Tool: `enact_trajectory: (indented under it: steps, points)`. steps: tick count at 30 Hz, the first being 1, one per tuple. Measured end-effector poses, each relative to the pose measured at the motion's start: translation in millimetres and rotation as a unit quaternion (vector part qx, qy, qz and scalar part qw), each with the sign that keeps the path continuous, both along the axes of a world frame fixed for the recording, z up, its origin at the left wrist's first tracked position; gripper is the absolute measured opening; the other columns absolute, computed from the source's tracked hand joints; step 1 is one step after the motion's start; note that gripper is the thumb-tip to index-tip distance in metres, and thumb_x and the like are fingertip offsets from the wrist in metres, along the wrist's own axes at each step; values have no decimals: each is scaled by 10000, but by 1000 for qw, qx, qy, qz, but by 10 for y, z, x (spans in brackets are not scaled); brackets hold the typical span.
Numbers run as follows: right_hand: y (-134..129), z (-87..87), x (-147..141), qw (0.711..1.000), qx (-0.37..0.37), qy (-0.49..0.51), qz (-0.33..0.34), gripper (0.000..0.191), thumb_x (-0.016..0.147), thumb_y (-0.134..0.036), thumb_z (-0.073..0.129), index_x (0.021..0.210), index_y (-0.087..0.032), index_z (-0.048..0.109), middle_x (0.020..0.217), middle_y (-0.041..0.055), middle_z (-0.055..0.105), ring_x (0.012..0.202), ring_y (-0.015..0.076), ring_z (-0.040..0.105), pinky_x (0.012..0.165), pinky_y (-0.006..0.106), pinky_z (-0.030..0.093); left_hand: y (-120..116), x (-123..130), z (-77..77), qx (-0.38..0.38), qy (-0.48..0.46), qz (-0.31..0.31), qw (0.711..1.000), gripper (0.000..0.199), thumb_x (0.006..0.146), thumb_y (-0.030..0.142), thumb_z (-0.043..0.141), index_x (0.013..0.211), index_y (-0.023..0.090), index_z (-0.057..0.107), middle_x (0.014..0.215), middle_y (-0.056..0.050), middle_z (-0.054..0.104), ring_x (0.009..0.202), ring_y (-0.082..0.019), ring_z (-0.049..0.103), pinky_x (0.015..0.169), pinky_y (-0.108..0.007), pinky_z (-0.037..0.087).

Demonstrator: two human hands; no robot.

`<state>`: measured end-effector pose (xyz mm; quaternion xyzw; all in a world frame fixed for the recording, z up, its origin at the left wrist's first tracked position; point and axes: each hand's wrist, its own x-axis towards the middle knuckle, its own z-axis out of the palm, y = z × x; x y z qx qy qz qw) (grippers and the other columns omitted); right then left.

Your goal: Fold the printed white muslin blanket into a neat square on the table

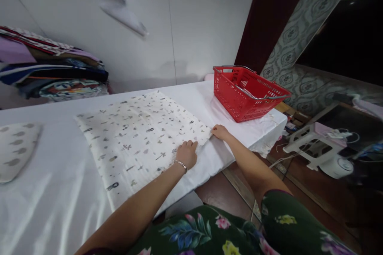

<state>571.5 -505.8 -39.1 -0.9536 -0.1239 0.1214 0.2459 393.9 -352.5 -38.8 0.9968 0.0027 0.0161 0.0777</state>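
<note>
Straightening seems in hand: the printed cloth (143,135) lies spread mid-surface (66,159). Hands are apart, the right hand (220,132) pinching its right corner, the left hand (187,154) resting near the edge, grip unclear. Next probably needs gentle, even tension; the fabric looks soft, roughly rectangular.

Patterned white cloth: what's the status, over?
Left hand on patterned white cloth near its edge; right hand pinching a corner. Cloth spread nearly flat. Red shopping basket stands apart, seemingly not in the way.

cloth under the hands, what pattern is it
Off-white cloth, small scattered greyish motifs; see head view.
</note>
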Motion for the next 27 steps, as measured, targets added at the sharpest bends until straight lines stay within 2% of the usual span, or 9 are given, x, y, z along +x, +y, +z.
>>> enact_trajectory:
  steps: [4,8,13,18,27]
  points:
    - [28,15,-83,999,-44,-25,19,213,696,-339,575,796,-160,631,854,62,661,786,166,571,601,213,346,-13,-172,-29,14,-24,-27,999,504,770,87,385,1263,186,413,1207,-101,491,1068,-233,427,850,-391,368]
    - [34,6,-141,996,-62,-55,24,192,703,-293,532,801,-148,612,816,70,646,750,169,560,572,220,332,-16,-336,-13,39,-27,-17,999,551,763,36,356,1292,191,375,1209,-103,485,1061,-230,431,821,-388,376]
    - [-35,-169,-73,995,10,-94,10,198,695,-248,509,848,-159,597,756,32,630,704,149,552,585,212,358,57,-595,38,50,-19,11,999,510,792,67,348,1290,174,369,1198,-111,484,1041,-241,439,805,-405,383]
    - [-107,-382,69,994,92,-60,-2,297,676,-295,531,929,-158,602,776,33,642,691,155,574,589,224,398,266,-1010,38,21,-45,44,998,518,770,62,373,1278,162,384,1206,-99,500,1066,-225,435,835,-387,380]
    - [-115,-342,93,993,114,-7,-6,317,637,-331,534,869,-144,644,664,27,635,553,144,560,499,227,391,617,-1769,96,-34,-78,152,985,436,747,82,410,1155,194,515,1161,-60,558,1060,-199,474,896,-361,371]
